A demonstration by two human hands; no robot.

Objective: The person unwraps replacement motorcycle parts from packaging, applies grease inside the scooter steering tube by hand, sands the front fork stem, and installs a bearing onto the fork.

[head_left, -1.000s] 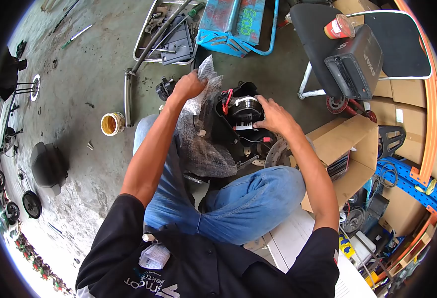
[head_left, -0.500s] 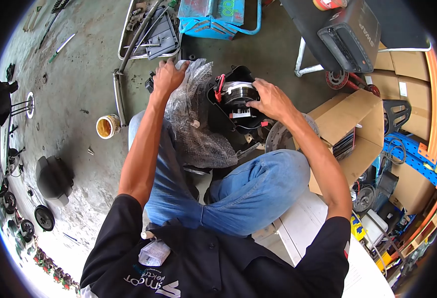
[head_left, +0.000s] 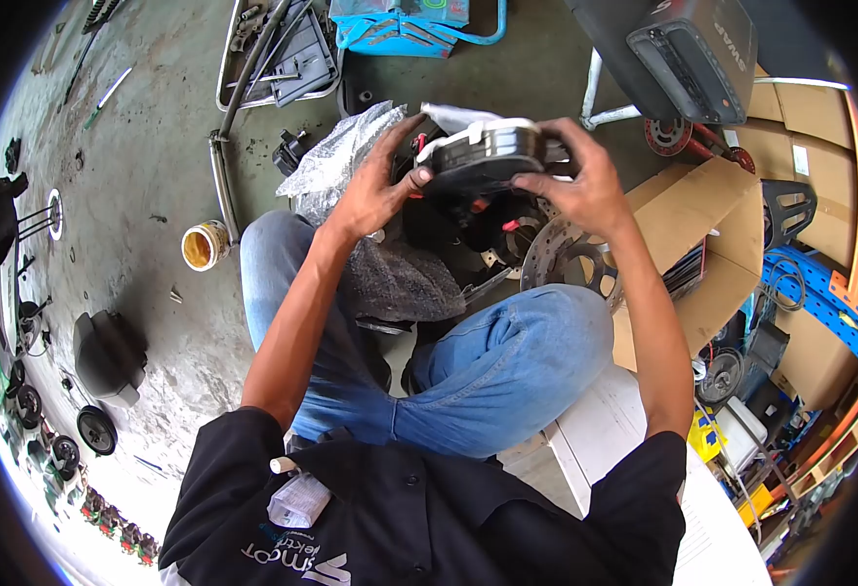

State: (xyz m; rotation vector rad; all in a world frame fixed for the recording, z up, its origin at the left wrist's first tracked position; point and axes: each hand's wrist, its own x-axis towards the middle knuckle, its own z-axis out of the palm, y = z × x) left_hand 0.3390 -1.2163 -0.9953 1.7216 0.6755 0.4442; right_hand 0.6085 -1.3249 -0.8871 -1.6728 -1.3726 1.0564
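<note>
Between my two hands is a black rounded unit with a pale rim (head_left: 488, 154), lifted above a black housing (head_left: 492, 227) that carries red connectors. My left hand (head_left: 375, 190) grips its left side, thumb at the lower edge. On its other side, my right hand (head_left: 580, 184) has the fingers over the top and the thumb below. The unit's exact kind I cannot make out. Bubble wrap (head_left: 405, 278) lies left of the housing, partly behind my left hand. A metal brake disc (head_left: 551, 256) sits to the right, under my right forearm.
An open cardboard box (head_left: 683, 225) stands at the right. Farther off are a blue toolbox (head_left: 400, 37), a metal tray (head_left: 302, 73) of tools and a black SWAP case (head_left: 693, 59). A small tub (head_left: 204, 246) and a black cover (head_left: 107, 356) are on the floor at left.
My left hand has moved right from the bubble wrap to the unit. Both hands now hold the unit, which has risen out of the housing and tilted.
</note>
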